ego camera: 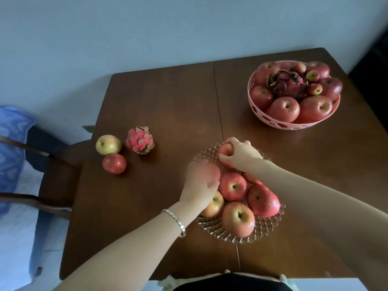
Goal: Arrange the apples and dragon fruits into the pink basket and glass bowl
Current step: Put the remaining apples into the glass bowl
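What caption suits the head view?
Left hand holds the near apple, right hand the far apple, over the glass bowl beside a filled pink basket.

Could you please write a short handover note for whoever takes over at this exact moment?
Left hand: grips a blurred apple at the left rim of the glass bowl.
Right hand: fingers curled round the far apple in the bowl.
Done: the pink basket is full of apples with a dark dragon fruit on top; several more apples lie in the bowl.
Left: the green apple, red apple and loose dragon fruit sit on the table, to the left.
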`<state>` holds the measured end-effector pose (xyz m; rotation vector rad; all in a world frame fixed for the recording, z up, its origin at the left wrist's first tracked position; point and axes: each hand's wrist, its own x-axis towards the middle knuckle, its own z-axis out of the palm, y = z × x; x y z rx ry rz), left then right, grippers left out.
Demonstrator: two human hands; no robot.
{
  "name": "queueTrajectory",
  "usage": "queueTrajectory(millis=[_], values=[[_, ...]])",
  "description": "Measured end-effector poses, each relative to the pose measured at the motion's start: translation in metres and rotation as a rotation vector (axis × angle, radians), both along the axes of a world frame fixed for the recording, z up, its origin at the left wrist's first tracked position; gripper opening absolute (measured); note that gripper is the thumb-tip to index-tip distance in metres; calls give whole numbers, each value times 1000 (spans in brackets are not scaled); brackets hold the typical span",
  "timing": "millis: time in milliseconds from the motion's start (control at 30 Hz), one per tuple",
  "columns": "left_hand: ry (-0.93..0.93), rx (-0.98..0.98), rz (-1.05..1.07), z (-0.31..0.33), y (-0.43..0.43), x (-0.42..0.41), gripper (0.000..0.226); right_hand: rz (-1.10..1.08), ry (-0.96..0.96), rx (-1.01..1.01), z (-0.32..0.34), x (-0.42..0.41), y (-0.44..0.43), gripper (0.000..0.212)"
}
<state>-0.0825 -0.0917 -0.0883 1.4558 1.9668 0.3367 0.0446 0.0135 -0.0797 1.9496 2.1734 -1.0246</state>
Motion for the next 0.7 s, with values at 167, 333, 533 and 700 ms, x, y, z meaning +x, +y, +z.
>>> queueTrajectory(millis=[167, 333, 533, 700], values=[[176, 63, -173, -4, 6, 0, 67, 53, -77, 47, -5, 5, -7, 59], [50, 8, -221, -9, 10, -3, 53, 78, -34, 37, -4, 12, -8, 56], [-210, 58, -58, -6, 4, -4, 45, 16, -61, 36, -1, 7, -9, 57], [-31, 75, -154, 1, 14, -20, 48, -30, -55, 130, 11, -14, -9, 50]])
